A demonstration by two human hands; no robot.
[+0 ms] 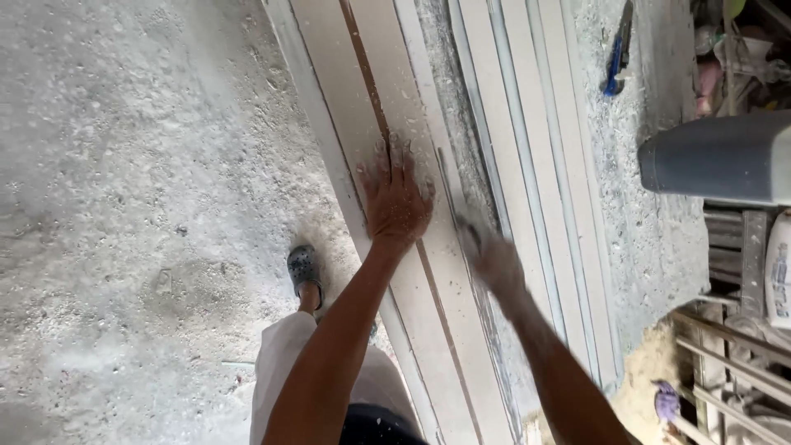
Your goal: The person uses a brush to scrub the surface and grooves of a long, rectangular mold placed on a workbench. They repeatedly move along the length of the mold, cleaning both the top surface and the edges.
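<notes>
My left hand (395, 198) lies flat with fingers spread on a long pale wooden board (362, 91) that has a brown groove running along it and sawdust on top. My right hand (492, 257) is blurred with motion at the board's right edge; it seems closed around a small dark object (468, 232) that I cannot make out. A second set of pale boards (535, 124) lies just to the right.
Dusty concrete floor (140, 206) spreads to the left, where my foot in a grey clog (303, 268) stands. A blue-handled tool (616, 62) lies at the far right. A grey cylinder (717, 156), metal frames and a sawdust pile (651, 363) crowd the right side.
</notes>
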